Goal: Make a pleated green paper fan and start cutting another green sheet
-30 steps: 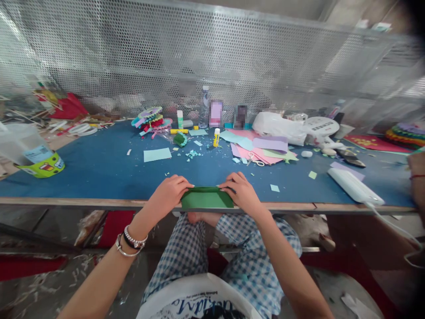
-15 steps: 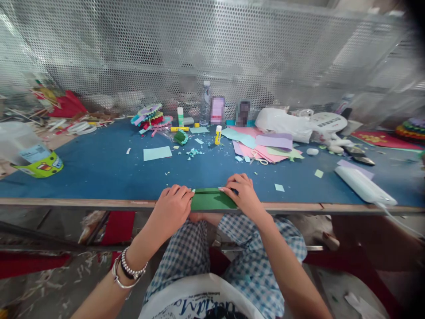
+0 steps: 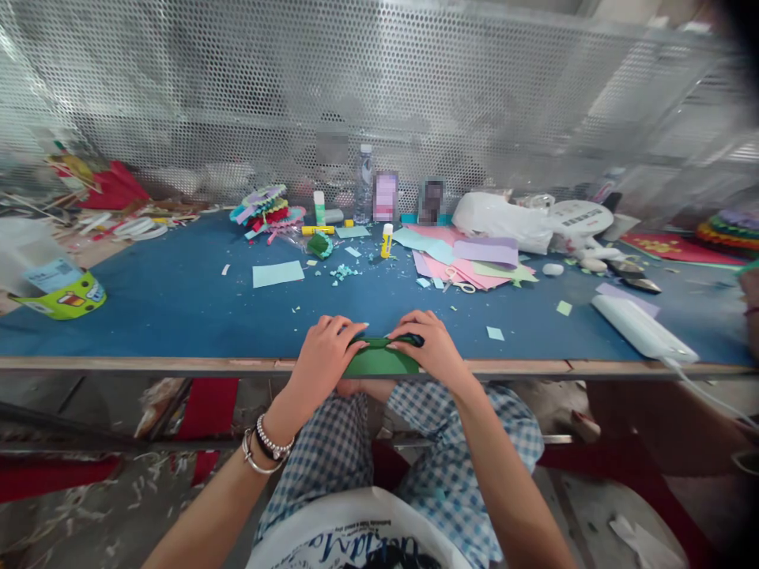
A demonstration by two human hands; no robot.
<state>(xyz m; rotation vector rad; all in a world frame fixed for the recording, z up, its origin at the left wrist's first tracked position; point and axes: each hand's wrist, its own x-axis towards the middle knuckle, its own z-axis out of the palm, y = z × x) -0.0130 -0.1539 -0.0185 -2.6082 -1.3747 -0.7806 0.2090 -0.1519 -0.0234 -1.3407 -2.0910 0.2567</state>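
A strip of green paper [image 3: 383, 363] lies at the table's front edge, its far side folded or rolled into a narrow band. My left hand [image 3: 328, 353] pinches that band near its left part, fingers bent over it. On the right part, my right hand [image 3: 428, 341] grips the same band between thumb and fingers. A dark bit shows under the right fingers; I cannot make out what it is. Beyond the hands stand a yellow glue stick [image 3: 387, 240] and a small heap of blue paper scraps [image 3: 344, 273].
Scissors [image 3: 459, 281] rest by pink and purple paper sheets [image 3: 485, 251]. A light blue sheet [image 3: 277, 273] lies left of centre. A plastic cup [image 3: 59, 288] stands far left, a white power bank [image 3: 643, 328] with a cable on the right. A perforated metal screen [image 3: 237, 103] closes the back.
My left hand has slid right along the green paper, closer to my right hand. The view has shifted slightly, and part of another person shows at the right edge.
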